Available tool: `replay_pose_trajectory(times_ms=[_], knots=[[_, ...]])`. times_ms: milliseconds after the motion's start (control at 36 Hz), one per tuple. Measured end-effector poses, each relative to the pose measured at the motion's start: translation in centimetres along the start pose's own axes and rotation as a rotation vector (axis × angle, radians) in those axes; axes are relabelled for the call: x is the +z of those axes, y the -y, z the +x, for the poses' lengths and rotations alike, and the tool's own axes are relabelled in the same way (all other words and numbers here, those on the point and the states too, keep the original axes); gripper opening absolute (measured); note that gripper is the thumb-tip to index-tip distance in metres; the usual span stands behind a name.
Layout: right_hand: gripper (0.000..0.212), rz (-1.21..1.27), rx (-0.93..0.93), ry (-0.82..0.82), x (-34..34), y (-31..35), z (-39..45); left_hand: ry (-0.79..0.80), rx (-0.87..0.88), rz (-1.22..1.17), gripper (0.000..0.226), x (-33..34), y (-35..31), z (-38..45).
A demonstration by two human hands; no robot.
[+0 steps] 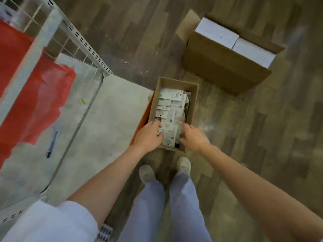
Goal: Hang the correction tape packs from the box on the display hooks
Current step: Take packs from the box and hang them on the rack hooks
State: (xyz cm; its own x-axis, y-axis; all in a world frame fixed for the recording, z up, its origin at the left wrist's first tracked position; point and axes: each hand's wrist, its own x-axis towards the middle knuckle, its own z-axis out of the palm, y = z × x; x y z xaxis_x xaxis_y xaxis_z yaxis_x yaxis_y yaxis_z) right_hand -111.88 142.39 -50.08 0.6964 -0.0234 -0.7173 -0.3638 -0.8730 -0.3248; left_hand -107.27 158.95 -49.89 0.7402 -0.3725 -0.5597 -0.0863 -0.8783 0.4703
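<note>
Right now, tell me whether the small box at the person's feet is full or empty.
Partly full: the open small box holds a loose heap of white correction tape packs, lying below its rim.

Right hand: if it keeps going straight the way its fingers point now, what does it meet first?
Most likely the correction tape packs in the small box. The right hand is over the box's near right corner, fingers pointing forward and inward at the pile. Depth is unclear, so it may brush the box's right wall first.
</note>
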Motion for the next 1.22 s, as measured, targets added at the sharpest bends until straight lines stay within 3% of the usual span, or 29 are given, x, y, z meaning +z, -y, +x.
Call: replay_pose_trajectory(times_ms=[167, 389, 556, 667, 861, 944, 1083, 1222], knots=[[0.033, 0.094, 0.046, 0.019, 6.7, -3.2, 7.1, 0.051, -0.189, -0.2, 0.031, 7.9, 4.6, 5.7], [0.032, 0.093, 0.127, 0.017, 14.7, -7.5, 18.3, 0.065, -0.397, -0.381, 0.039, 17.1, 10.7, 14.4], [0.043, 0.09, 0.152, -0.009, 18.6, -9.5, 25.5, 0.124, -0.423, -0.366, 0.045, 22.0, 13.5, 21.3], [0.048, 0.06, 0.156, -0.027, 20.0, -9.8, 29.1, 0.196, -0.42, -0.39, 0.061, 24.3, 14.5, 25.7], [0.053, 0.04, 0.194, -0.057, 21.8, -10.7, 33.1, 0.115, -0.508, -0.477, 0.081, 27.5, 16.4, 31.1], [0.054, 0.096, 0.218, -0.04, 22.5, -10.8, 33.8, 0.05, -0.537, -0.403, 0.078, 28.0, 16.8, 31.4], [0.043, 0.236, 0.219, 0.019, 21.8, -10.8, 32.9, 0.038, -0.609, -0.683, 0.05, 27.9, 17.4, 30.1], [0.023, 0.363, 0.156, 0.067, 20.0, -9.7, 28.2, 0.084, -0.675, -0.878, 0.039, 24.7, 15.8, 25.6]])
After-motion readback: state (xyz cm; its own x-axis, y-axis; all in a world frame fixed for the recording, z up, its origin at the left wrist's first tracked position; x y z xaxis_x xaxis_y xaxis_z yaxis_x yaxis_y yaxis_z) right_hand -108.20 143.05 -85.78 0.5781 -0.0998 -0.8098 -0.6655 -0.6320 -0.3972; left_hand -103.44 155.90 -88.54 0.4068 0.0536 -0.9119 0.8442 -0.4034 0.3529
